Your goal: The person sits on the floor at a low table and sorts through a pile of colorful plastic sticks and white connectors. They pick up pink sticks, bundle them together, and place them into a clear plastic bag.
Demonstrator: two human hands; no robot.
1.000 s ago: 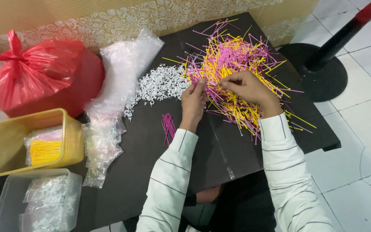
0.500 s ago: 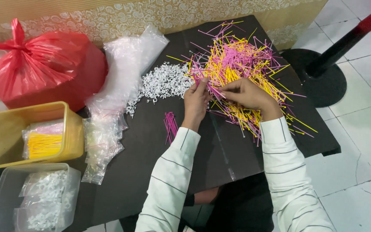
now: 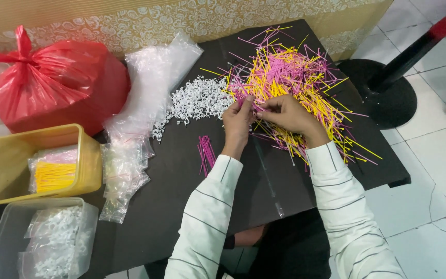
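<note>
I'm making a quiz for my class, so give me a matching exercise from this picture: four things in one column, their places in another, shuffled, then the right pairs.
Things:
1. red bag
2. white clips
3. small pink bundle
4. yellow sticks in a packet

Places:
A. inside the yellow tub
B. far left of the table, beside the clear bags
C. on the table just left of the left hand
D. loose pile left of the pink and yellow sticks

Pairs: 1-B, 2-D, 3-C, 4-A

Pink and yellow sticks (image 3: pixel 290 77), white clips (image 3: pixel 200 98), red bag (image 3: pixel 52 77)
</note>
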